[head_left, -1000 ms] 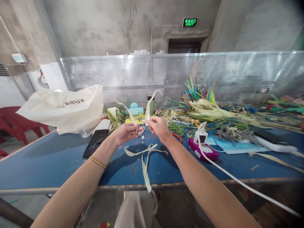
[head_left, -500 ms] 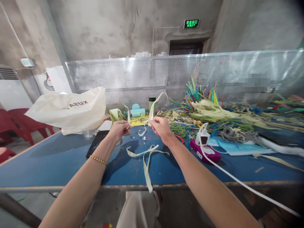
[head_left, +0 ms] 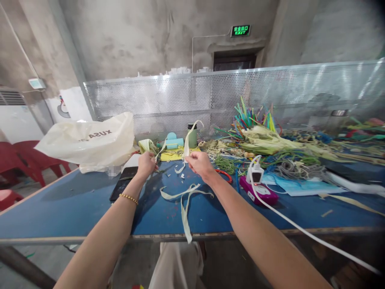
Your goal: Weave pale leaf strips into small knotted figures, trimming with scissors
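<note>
My right hand (head_left: 199, 163) is closed in a pinch on a pale corn husk strip (head_left: 187, 141), which stands up from the fingers and curls over at its tip. To the left, my left hand (head_left: 146, 163) is closed on a thinner husk strip (head_left: 162, 148) that sticks out toward the upper right. Behind that hand, close to it, lies a folded bundle of greenish husk (head_left: 146, 145). Several loose husk strips (head_left: 185, 204) lie crossed on the blue table (head_left: 75, 208) below my hands, one end hanging over the front edge. Small pale scraps (head_left: 180, 169) lie between the hands.
A dark phone (head_left: 120, 186) and a white plastic bag (head_left: 90, 138) are at left. Behind my hands stand a green bottle (head_left: 192, 136) and a perforated metal screen (head_left: 144, 96). At right are a purple power socket (head_left: 261, 194) with a white cable, coiled cords (head_left: 288, 167) and heaped husks (head_left: 264, 140).
My left hand has drawn away from my right hand, leftward toward the husk bundle, with its thin strip. A curled scrap now lies on the table. My right hand keeps its strip nearly in place.
</note>
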Available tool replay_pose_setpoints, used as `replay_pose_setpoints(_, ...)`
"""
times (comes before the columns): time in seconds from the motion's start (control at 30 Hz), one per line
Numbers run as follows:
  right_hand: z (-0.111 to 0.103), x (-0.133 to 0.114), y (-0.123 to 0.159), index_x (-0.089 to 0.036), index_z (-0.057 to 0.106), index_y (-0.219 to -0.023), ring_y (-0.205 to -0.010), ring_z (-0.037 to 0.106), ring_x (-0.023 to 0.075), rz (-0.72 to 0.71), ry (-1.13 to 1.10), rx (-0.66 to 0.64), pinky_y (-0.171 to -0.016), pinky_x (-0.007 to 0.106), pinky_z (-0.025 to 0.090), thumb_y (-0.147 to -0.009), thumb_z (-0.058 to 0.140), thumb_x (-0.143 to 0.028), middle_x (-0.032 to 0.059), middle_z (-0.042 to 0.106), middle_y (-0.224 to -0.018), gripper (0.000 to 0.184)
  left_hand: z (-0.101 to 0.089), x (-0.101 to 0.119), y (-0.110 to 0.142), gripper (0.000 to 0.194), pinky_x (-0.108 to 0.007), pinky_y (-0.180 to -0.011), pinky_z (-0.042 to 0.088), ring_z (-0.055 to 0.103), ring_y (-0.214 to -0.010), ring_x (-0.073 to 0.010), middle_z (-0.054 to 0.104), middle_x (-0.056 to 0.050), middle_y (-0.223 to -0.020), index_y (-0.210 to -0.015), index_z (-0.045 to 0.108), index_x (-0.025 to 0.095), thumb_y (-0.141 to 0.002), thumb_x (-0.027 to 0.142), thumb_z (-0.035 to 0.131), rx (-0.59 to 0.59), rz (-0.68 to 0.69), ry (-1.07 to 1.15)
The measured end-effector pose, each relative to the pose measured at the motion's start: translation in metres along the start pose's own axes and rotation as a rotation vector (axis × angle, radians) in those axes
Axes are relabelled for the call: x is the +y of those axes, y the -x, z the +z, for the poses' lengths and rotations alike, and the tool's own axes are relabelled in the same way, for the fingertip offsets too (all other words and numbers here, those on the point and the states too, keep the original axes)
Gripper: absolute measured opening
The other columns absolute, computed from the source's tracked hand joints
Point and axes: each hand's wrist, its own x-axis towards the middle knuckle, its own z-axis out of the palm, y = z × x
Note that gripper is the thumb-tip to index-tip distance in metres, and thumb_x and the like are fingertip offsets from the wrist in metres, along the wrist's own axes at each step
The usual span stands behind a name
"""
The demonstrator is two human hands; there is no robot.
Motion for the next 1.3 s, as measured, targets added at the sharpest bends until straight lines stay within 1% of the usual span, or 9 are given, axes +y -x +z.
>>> replay_pose_setpoints(0.07,0.001,0.0,0.001,-0.018,0.05,-0.055,-0.035,0.041,0.0064,0.003,0.014,-0.034,-0.038,0.019,0.03,-0.075,0.058,-0.028,-0.0042,0.051,-0.044,0.024,0.001,0.001,0.0,0.012,-0.027,-0.061,0.043,0.063,-0.06,-0.0218,0.06,-0.004,-0.057,-0.085,0.059,0.016,-0.074,0.013,0.059,0.064,0.063,-0.11)
replay_pose_setpoints(0.2,0.004,0.003,0.0,-0.018,0.051,-0.057,-0.034,0.042,0.0068,0.015,0.025,-0.092,-0.037,0.019,0.031,-0.075,0.059,-0.026,-0.0038,0.055,-0.047,0.022,0.003,0.016,0.013,0.009,-0.03,-0.077,0.044,0.061,-0.09,-0.0256,0.066,-0.012,-0.083,-0.082,0.063,0.016,-0.074,0.022,0.063,0.174,0.335,-0.202)
replay_pose_setpoints(0.37,0.006,0.005,0.001,-0.018,0.051,-0.059,-0.036,0.044,0.007,-0.029,0.013,-0.149,-0.038,0.019,0.033,-0.078,0.06,-0.028,-0.0035,0.057,-0.049,0.023,0.013,0.039,0.04,0.023,-0.026,-0.058,0.042,0.053,-0.058,-0.0139,0.061,-0.003,-0.065,-0.08,0.066,0.013,-0.076,0.036,0.063,-0.315,0.241,0.279)
replay_pose_setpoints(0.47,0.008,0.005,0.002,-0.018,0.05,-0.06,-0.036,0.043,0.0073,-0.027,0.0,-0.189,-0.038,0.019,0.033,-0.079,0.06,-0.029,-0.0035,0.056,-0.049,0.024,0.02,0.043,0.048,0.019,-0.023,-0.052,0.039,0.049,-0.053,-0.0102,0.058,0.0,-0.059,-0.074,0.065,0.012,-0.07,0.03,0.068,-0.418,0.214,0.408)
replay_pose_setpoints(0.63,0.009,0.004,0.004,-0.018,0.05,-0.059,-0.036,0.045,0.0073,-0.022,0.014,-0.232,-0.036,0.019,0.032,-0.078,0.061,-0.028,-0.0033,0.057,-0.05,0.024,0.023,0.04,0.048,0.011,-0.022,-0.051,0.039,0.049,-0.051,-0.0095,0.058,0.0,-0.057,-0.071,0.063,0.013,-0.069,0.024,0.065,-0.422,0.229,0.415)
replay_pose_setpoints(0.77,0.008,0.001,0.005,-0.017,0.053,-0.059,-0.035,0.044,0.0071,-0.004,0.044,-0.277,-0.036,0.018,0.032,-0.077,0.062,-0.025,-0.0032,0.056,-0.047,0.022,0.024,0.038,0.046,0.019,-0.022,-0.048,0.036,0.048,-0.047,-0.0091,0.055,0.0,-0.052,-0.062,0.057,0.015,-0.072,0.029,0.065,-0.439,0.248,0.38)
replay_pose_setpoints(0.97,0.001,-0.007,0.004,-0.016,0.061,-0.07,-0.036,0.045,0.007,-0.009,0.009,-0.148,-0.035,0.019,0.034,-0.075,0.062,-0.025,-0.0025,0.06,-0.055,0.011,0.024,0.04,0.049,0.019,-0.022,-0.047,0.034,0.046,-0.046,-0.0089,0.053,0.002,-0.049,-0.059,0.053,0.017,-0.072,0.027,0.063,-0.442,0.237,0.381)
replay_pose_setpoints(1.13,-0.001,-0.005,0.003,-0.015,0.061,-0.068,-0.039,0.049,0.0084,-0.054,0.066,-0.175,-0.039,0.019,0.038,-0.072,0.058,-0.02,-0.0024,0.059,-0.053,0.007,0.024,0.043,0.053,0.019,-0.022,-0.046,0.033,0.047,-0.045,-0.0096,0.052,0.002,-0.047,-0.061,0.051,0.018,-0.073,0.028,0.061,-0.488,0.228,0.338)
replay_pose_setpoints(1.3,0.003,0.0,0.001,-0.016,0.06,-0.069,-0.042,0.051,0.0099,-0.103,0.15,-0.199,-0.043,0.02,0.04,-0.071,0.056,-0.018,-0.0031,0.056,-0.051,0.005,0.025,0.041,0.052,0.02,-0.022,-0.047,0.03,0.046,-0.044,-0.0092,0.048,0.004,-0.046,-0.058,0.048,0.018,-0.071,0.025,0.06,-0.421,0.308,0.249)
